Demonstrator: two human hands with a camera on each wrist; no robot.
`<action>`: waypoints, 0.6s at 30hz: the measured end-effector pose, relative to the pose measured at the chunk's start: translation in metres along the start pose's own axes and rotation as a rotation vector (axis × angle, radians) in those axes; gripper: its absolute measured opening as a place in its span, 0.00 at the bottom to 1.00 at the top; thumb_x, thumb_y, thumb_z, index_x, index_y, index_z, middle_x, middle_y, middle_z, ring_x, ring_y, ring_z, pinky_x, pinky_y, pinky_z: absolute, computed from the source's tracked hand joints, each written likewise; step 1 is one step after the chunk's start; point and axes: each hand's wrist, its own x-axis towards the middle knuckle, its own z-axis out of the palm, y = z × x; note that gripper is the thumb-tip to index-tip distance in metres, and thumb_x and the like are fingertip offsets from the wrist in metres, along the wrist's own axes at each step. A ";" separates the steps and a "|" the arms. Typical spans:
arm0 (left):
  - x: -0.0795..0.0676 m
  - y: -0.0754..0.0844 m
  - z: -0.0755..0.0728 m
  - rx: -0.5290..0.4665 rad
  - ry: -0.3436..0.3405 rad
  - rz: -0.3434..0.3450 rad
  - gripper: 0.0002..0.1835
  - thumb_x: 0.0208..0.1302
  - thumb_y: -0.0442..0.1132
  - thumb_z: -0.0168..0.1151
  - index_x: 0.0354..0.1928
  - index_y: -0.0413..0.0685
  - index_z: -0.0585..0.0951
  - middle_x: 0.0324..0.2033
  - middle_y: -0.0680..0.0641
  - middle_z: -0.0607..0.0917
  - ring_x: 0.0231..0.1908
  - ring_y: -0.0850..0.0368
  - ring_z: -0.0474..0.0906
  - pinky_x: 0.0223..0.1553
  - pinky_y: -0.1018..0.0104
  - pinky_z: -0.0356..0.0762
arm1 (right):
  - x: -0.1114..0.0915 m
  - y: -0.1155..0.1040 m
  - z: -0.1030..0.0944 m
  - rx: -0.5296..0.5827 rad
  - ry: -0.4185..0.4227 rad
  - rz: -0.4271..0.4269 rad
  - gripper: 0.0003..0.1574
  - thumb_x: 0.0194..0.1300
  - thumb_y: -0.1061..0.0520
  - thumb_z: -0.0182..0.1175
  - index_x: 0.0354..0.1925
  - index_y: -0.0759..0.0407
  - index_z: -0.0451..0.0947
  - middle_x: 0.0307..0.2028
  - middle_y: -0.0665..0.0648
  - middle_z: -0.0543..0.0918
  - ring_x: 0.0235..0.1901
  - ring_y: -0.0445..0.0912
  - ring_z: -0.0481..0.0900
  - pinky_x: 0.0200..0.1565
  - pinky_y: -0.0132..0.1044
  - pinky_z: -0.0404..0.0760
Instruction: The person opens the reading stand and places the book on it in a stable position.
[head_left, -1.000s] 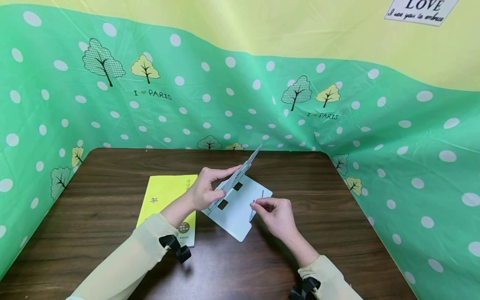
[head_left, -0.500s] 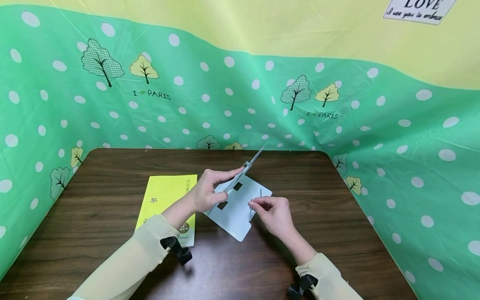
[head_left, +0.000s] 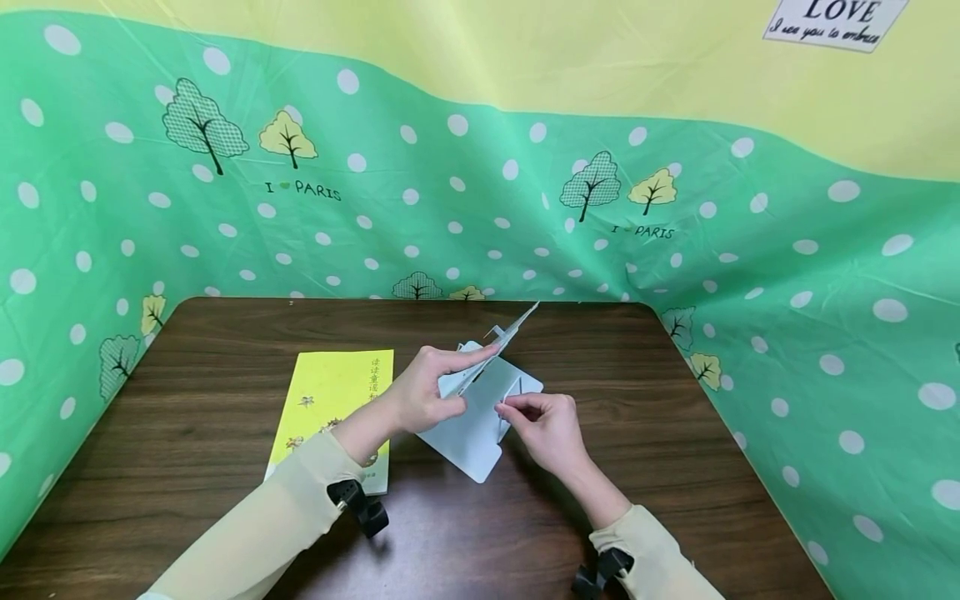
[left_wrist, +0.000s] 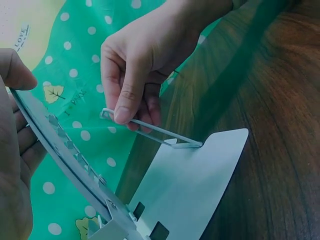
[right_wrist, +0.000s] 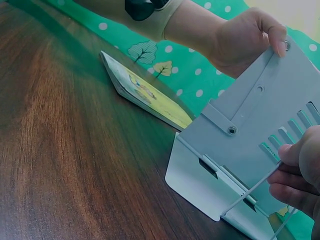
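A pale grey metal book stand has its flat base plate point(head_left: 468, 437) on the table. Its hinged back panel point(right_wrist: 250, 95) leans over the base, with a row of slots facing the right hand. My left hand point(head_left: 427, 390) grips this panel, thumb on one face and fingers on the other. Between thumb and fingertips, my right hand point(head_left: 553, 429) pinches a thin wire support leg point(left_wrist: 167, 133). That leg rises from the notched edge of the base, its held end close to the slots in the right wrist view.
A yellow book point(head_left: 337, 383) lies left of the stand, partly under the left forearm. The dark wooden table point(head_left: 660, 467) meets a green polka-dot cloth point(head_left: 450, 200) at its back and sides. Black cameras point(head_left: 360, 507) are strapped to both wrists.
My left hand has moved a little right and tilted the back panel further over the base, toward the wire leg. The right hand has stayed nearly still, pinching the wire.
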 end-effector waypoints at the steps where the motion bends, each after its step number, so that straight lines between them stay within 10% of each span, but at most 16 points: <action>1: 0.000 0.000 0.001 0.012 -0.002 0.006 0.41 0.48 0.29 0.57 0.72 0.37 0.76 0.57 0.44 0.87 0.34 0.51 0.79 0.33 0.57 0.78 | 0.000 0.000 0.000 0.003 -0.001 0.000 0.03 0.61 0.62 0.79 0.33 0.60 0.93 0.29 0.46 0.91 0.25 0.41 0.85 0.27 0.32 0.84; 18: 0.001 0.005 0.014 0.128 -0.084 0.013 0.38 0.54 0.35 0.66 0.71 0.41 0.78 0.66 0.50 0.81 0.63 0.60 0.79 0.57 0.59 0.81 | 0.000 0.001 -0.001 0.020 0.002 -0.033 0.04 0.61 0.66 0.78 0.32 0.58 0.93 0.28 0.47 0.90 0.24 0.42 0.85 0.26 0.29 0.82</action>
